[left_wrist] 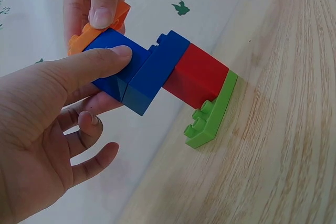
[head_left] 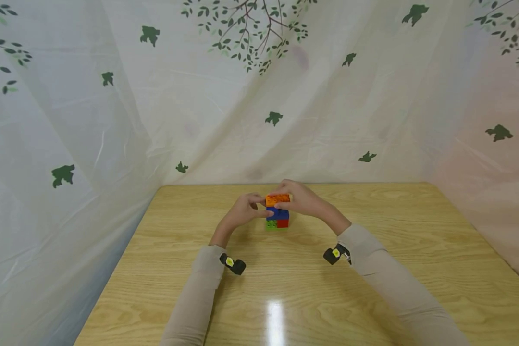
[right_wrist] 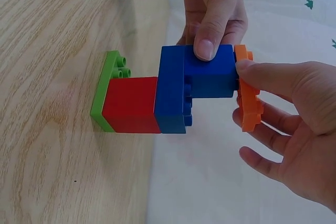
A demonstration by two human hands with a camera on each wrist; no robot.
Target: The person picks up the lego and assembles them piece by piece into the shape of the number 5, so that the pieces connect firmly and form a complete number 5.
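A small brick stack (head_left: pixel 278 214) stands on the wooden table (head_left: pixel 372 288). From the bottom it has a green plate (left_wrist: pixel 212 116), a red brick (left_wrist: pixel 197 77), two blue bricks (left_wrist: pixel 152 72) and an orange plate (right_wrist: pixel 249 108) on top. My left hand (head_left: pixel 256 209) pinches the upper blue brick (right_wrist: pixel 210 77) from the left, thumb (left_wrist: pixel 105 59) on one face. My right hand (head_left: pixel 290 198) holds the orange plate against the top of the stack, thumb (right_wrist: pixel 262 74) on its edge and fingers curled behind it.
A white curtain with green leaf prints (head_left: pixel 112 120) hangs close around the table on three sides. Bare tabletop lies on both sides of the stack and toward me. A small black camera sits on each wrist (head_left: pixel 232 263).
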